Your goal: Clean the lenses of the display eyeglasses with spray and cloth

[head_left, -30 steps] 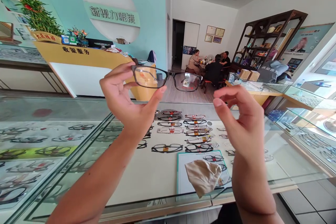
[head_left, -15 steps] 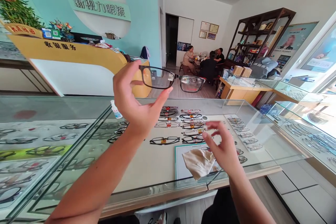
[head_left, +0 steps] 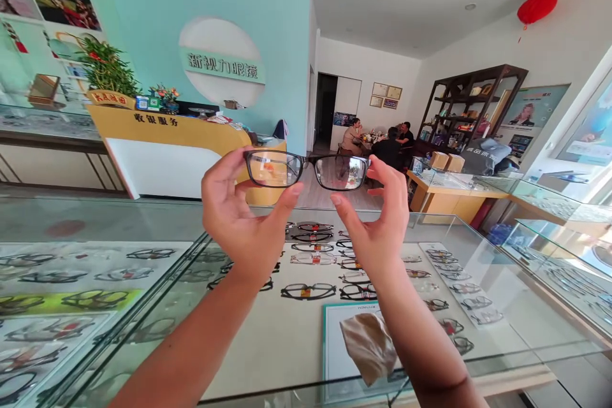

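Observation:
A pair of black-framed eyeglasses (head_left: 307,164) is held up level in front of me, above the glass display counter. My left hand (head_left: 243,223) grips the left end of the frame, its thumb near the lower rim of the left lens. At the other end, my right hand (head_left: 377,217) pinches the right side of the frame between fingers and thumb. Below my right forearm a beige cloth (head_left: 368,344) lies crumpled over a white, teal-edged board (head_left: 335,331).
Rows of spectacles (head_left: 308,291) rest inside the glass display case (head_left: 268,357). A yellow and white cashier desk (head_left: 167,166) stands beyond on the left. Several people (head_left: 392,143) sit at a table at the back. Two cardboard boxes (head_left: 447,160) sit on a counter at right.
My right hand has risen from above the cloth and taken hold of the eyeglasses' right side. The glasses, tilted before, are now level. My view has tipped upward.

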Tool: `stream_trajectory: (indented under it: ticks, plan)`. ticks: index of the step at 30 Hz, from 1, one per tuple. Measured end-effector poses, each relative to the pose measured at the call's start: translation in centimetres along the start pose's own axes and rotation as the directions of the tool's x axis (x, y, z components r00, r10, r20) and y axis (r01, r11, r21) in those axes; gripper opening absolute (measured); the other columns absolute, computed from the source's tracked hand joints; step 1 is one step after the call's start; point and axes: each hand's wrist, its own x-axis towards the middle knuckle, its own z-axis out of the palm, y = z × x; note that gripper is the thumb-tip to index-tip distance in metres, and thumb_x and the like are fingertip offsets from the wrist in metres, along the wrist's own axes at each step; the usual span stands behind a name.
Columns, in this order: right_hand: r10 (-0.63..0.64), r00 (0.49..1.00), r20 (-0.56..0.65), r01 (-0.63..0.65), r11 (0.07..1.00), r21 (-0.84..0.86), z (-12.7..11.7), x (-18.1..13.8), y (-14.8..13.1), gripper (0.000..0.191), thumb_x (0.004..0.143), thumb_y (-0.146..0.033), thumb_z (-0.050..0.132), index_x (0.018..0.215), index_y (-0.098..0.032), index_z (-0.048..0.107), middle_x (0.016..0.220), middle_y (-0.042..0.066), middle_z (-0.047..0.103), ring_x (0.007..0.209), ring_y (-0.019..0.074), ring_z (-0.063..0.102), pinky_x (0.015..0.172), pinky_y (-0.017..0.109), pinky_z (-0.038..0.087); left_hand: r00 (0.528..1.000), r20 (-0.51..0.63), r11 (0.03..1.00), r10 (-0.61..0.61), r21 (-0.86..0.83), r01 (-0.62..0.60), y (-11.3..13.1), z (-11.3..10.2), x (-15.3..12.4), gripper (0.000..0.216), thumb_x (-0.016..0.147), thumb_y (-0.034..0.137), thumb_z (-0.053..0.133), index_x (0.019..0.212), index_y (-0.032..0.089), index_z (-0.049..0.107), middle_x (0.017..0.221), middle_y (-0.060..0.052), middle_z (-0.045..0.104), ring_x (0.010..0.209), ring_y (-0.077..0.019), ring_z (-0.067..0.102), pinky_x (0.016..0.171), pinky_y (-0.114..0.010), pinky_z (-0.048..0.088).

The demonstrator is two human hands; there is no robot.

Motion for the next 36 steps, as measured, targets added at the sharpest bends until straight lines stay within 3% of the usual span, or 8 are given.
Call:
stream_trajectory:
  ticks: [6,12,19,26,31,36]
  plan:
    - [0.057,0.998,-0.019,-0.057,0.998,0.004,0.8,-0.6,0.9,0.062,0.100,-0.047,0.080,0.154,-0.034,0.055,0.138,0.013,0.068,0.114,0.0291,0.072,0.084,0.046,0.067,0.997,0.063,0.998,-0.042,0.050,0.039,-0.8,-0.1,-0.1,0.076,0.071,0.035,0.101,0.141,0.034,0.072,0.144,-0.009,0.076,0.134,-0.0335,0.072,0.086,-0.043,0.063]
    - [0.083,0.996,0.025,-0.082,0.996,-0.035,0.4,-0.6,2.1,0.063,0.101,-0.048,0.079,0.156,-0.034,0.053,0.148,0.014,0.066,0.117,0.0298,0.073,0.088,0.047,0.067,0.992,0.128,0.997,-0.013,0.076,0.003,-1.5,0.1,-0.9,0.079,0.073,0.035,0.101,0.146,0.040,0.070,0.147,-0.009,0.072,0.138,-0.0360,0.069,0.092,-0.050,0.064]
    - [0.107,0.994,0.032,-0.106,0.994,-0.028,0.4,-0.4,2.2,0.059,0.101,-0.047,0.080,0.153,-0.036,0.054,0.146,0.012,0.065,0.116,0.0298,0.071,0.092,0.049,0.066,0.968,0.239,0.996,-0.071,0.064,0.057,-2.4,0.2,-1.2,0.074,0.085,0.048,0.095,0.151,0.037,0.063,0.162,-0.013,0.064,0.144,-0.0349,0.068,0.102,-0.050,0.064]
    - [0.110,0.993,0.052,-0.107,0.993,-0.059,0.2,-0.2,1.9,0.057,0.101,-0.047,0.080,0.150,-0.035,0.053,0.143,0.013,0.064,0.110,0.0285,0.072,0.087,0.047,0.067,0.958,0.267,0.994,-0.105,0.070,0.089,-3.0,0.2,-1.4,0.074,0.088,0.060,0.090,0.152,0.040,0.059,0.159,-0.012,0.068,0.143,-0.0344,0.070,0.098,-0.049,0.064]
    - [0.132,0.990,0.050,-0.130,0.990,-0.047,0.2,-0.2,1.9,0.058,0.101,-0.046,0.079,0.150,-0.033,0.052,0.148,0.013,0.063,0.107,0.0267,0.073,0.085,0.045,0.067,0.957,0.272,0.993,-0.098,0.086,0.078,-3.2,0.1,-1.3,0.075,0.086,0.049,0.094,0.151,0.035,0.061,0.157,-0.013,0.070,0.142,-0.0355,0.070,0.091,-0.043,0.061]
    - [0.188,0.977,0.101,-0.184,0.982,-0.044,0.2,-0.3,2.3,0.056,0.102,-0.046,0.074,0.152,-0.033,0.051,0.146,0.013,0.066,0.104,0.0262,0.074,0.084,0.046,0.066,0.972,0.235,0.990,-0.005,0.140,-0.028,-3.4,0.0,-1.4,0.081,0.077,0.043,0.098,0.149,0.036,0.062,0.151,-0.011,0.070,0.137,-0.0350,0.070,0.088,-0.043,0.057]
